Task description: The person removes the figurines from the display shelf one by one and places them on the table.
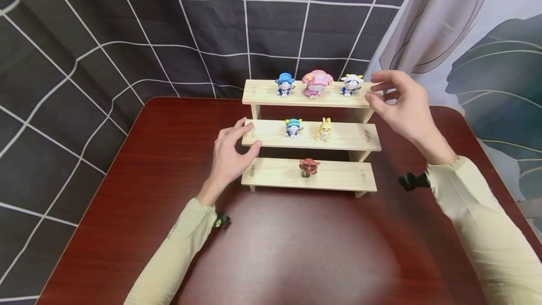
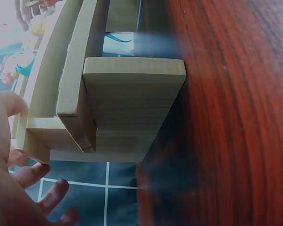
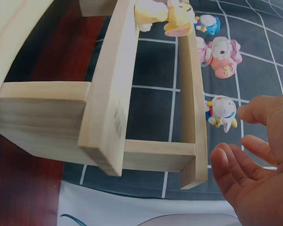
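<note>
A three-step wooden display stand [image 1: 271, 175] holds several small figurines. My left hand [image 1: 230, 149] holds the left end of its middle board [image 1: 267, 132], thumb at the front edge and fingers across the end. My right hand [image 1: 402, 105] hovers by the top board's right end, fingers bent and apart, with nothing between them. Nearest to it stands a figurine with a white cap [image 1: 351, 84]. Left of that are a pink figurine [image 1: 316, 84] and a blue-hatted one [image 1: 285, 84]. The middle board bears a teal-hatted figurine [image 1: 293, 127] and a yellow rabbit [image 1: 324, 129]; a red-brown figurine [image 1: 309, 167] stands on the lowest.
The stand is on a dark red wooden table [image 1: 296, 248] with rounded back corners. Behind and to the left hangs a dark cloth with a white grid [image 1: 211, 27]. A pale curtain with leaf shapes [image 1: 499, 84] hangs at the right.
</note>
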Demonstrator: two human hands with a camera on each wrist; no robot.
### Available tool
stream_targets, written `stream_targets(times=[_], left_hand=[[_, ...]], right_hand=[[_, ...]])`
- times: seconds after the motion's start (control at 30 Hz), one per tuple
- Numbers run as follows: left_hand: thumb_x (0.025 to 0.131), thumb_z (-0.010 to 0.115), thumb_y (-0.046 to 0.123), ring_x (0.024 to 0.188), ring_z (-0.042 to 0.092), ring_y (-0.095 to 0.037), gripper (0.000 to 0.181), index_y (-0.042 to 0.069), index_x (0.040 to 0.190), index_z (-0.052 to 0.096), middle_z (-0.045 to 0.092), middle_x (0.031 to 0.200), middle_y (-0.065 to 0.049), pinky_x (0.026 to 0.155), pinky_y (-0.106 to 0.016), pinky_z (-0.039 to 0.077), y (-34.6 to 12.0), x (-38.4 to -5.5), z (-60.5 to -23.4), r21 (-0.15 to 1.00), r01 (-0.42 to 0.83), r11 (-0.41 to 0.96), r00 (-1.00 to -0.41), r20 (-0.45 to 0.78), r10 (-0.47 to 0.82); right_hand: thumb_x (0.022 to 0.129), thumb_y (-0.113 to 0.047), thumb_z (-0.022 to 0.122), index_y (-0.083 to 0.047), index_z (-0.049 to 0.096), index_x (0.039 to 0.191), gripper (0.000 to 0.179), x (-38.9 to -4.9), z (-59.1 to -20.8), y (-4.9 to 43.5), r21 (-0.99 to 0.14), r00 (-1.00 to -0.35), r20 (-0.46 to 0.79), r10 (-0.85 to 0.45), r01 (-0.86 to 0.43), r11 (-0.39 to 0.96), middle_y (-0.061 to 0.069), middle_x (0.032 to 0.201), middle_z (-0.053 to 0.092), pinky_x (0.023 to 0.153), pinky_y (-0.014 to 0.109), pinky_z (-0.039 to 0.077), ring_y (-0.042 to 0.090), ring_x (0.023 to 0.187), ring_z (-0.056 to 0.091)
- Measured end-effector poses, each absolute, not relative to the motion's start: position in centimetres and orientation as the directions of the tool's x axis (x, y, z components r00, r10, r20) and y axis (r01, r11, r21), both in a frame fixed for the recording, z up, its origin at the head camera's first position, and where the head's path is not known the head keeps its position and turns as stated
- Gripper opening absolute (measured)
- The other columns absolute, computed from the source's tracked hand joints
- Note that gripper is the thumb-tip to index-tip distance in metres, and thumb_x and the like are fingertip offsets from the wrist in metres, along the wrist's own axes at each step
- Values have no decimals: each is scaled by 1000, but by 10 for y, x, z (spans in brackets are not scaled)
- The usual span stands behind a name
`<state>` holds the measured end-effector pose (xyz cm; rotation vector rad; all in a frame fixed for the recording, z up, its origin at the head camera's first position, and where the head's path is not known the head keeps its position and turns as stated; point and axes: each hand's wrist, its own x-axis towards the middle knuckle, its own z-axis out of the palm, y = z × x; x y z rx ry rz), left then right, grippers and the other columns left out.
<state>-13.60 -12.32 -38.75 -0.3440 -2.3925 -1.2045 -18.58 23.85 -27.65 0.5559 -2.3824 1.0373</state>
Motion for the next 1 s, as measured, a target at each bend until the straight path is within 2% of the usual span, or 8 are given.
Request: stream_targets(times=[0.33,0.63,1.0], left_hand=[[84,77,24,111,53,-30,46,10,126,71,60,139,-6,91,-48,39,-123,-138,-389,697,424,579,-862,507,20],[82,78,25,112,52,-30,47,10,126,71,60,139,-5,92,-49,38,-124,-136,-386,704,419,573,-865,502,15],[83,77,25,112,51,-31,46,10,126,71,60,139,-5,93,-51,36,-123,-136,-386,705,411,579,-870,494,16]], right_hand=[[85,1,71,4,64,123,38,-199,-271,231,-585,-827,524,-206,-525,618,18,112,68,78,12,45,-8,94,58],[85,2,71,2,63,127,42,-206,-269,228,-607,-839,478,-261,-530,592,20,116,65,76,11,46,-12,86,58],[86,0,71,3,63,125,40,-212,-267,223,-658,-871,423,-249,-484,577,18,116,66,76,12,46,-7,87,58]])
